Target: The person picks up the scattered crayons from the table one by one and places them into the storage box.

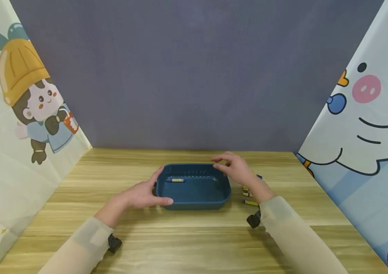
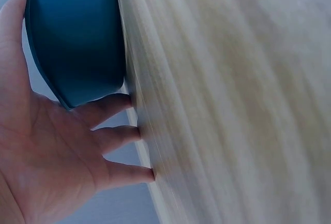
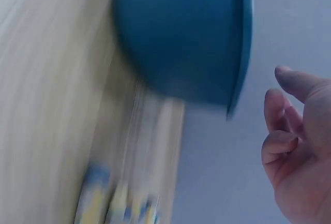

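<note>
A dark blue rectangular plastic basin [image 1: 194, 206] sits on the table, and a single crayon [image 1: 178, 180] with a yellow and blue wrapper lies inside it at the left. My left hand [image 1: 146, 194] holds the basin's left end, its thumb over the front rim. In the left wrist view several fingertips of that hand touch the table beside the basin wall [image 2: 77, 38]. Above the basin's right back corner hovers my right hand [image 1: 236, 167], fingers loosely bent and holding nothing. In the right wrist view the hand [image 3: 305, 141] is apart from the rim.
Several more crayons [image 1: 250, 203] lie on the table right of the basin, partly hidden under my right forearm. A grey wall [image 1: 194, 76] closes the back of the wood-grain table [image 1: 187, 239]. Panels with cartoon prints stand along the left and right sides.
</note>
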`<state>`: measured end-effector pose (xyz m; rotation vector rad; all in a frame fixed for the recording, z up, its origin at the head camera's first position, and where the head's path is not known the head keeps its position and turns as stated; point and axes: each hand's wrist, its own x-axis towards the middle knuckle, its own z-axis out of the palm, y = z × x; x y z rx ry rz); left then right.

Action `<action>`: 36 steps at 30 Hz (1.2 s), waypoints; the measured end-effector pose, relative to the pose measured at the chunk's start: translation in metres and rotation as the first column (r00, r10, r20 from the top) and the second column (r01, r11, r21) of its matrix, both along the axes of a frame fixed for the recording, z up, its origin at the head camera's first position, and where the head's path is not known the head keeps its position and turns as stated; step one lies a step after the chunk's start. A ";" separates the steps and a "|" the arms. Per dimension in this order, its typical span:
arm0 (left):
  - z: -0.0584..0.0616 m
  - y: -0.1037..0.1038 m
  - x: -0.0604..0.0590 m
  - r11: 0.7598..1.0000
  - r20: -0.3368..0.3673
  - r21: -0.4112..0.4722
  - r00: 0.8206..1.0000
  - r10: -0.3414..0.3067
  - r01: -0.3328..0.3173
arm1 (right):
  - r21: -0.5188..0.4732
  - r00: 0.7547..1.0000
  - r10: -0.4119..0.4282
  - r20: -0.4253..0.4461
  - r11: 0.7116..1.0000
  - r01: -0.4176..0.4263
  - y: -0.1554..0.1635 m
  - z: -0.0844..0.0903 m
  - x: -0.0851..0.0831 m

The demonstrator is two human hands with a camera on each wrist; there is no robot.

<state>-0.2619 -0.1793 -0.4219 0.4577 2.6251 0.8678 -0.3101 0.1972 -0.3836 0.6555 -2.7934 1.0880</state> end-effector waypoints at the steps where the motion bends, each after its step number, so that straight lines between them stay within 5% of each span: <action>1: 0.000 0.000 0.000 1.000 0.003 0.001 1.000 0.002 -0.002 | -0.013 1.000 -0.017 0.012 1.000 0.017 0.012 -0.001 0.000; 7: -0.001 -0.001 -0.001 1.000 0.013 0.007 1.000 0.003 -0.003 | -0.035 0.995 -0.080 0.063 0.996 0.083 0.080 -0.019 -0.004; 16: 0.002 -0.001 0.000 1.000 0.016 0.003 1.000 0.007 -0.007 | 0.141 0.989 -0.135 0.052 0.982 0.127 0.146 -0.041 -0.016; 24: 0.003 -0.001 0.000 1.000 0.001 -0.001 1.000 -0.001 0.001 | 0.200 0.975 -0.212 0.070 0.960 0.194 0.163 -0.054 -0.021; 36: 0.001 -0.001 0.000 1.000 0.009 0.003 1.000 0.003 -0.003 | 0.199 0.973 -0.211 0.089 0.961 0.191 0.157 -0.060 -0.029</action>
